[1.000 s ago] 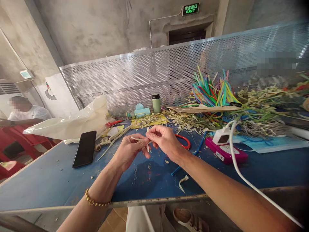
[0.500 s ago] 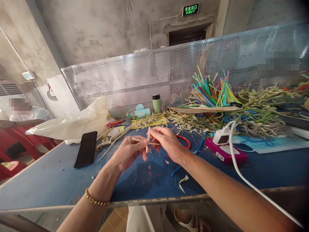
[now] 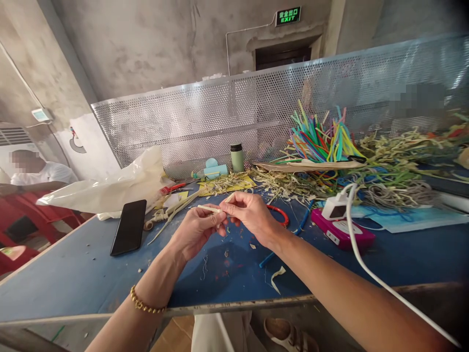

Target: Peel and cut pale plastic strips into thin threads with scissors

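Observation:
Over the middle of the blue table, my left hand (image 3: 198, 231) pinches a pale, narrow plant-like strip (image 3: 208, 209) between thumb and fingers. My right hand (image 3: 249, 213) meets it from the right, thumb and forefinger closed on the same pale strips; one end (image 3: 230, 197) pokes up above that hand. Where the strips cross is hidden between my fingertips. A few small scraps and a curled pale strip (image 3: 277, 279) lie on the table below my hands.
A black phone (image 3: 128, 227) and a pale plastic bag (image 3: 110, 183) lie left. Behind are red-handled scissors (image 3: 173, 187), a green bottle (image 3: 237, 159), dried strips and colourful pipe cleaners (image 3: 326, 137). Right is a magenta power strip (image 3: 342, 232) with a white cable (image 3: 361, 259). A person sits far left.
My right hand has shifted slightly left and its fingers have closed in against my left fingertips. The strip that stood upright now leans to the right, mostly covered.

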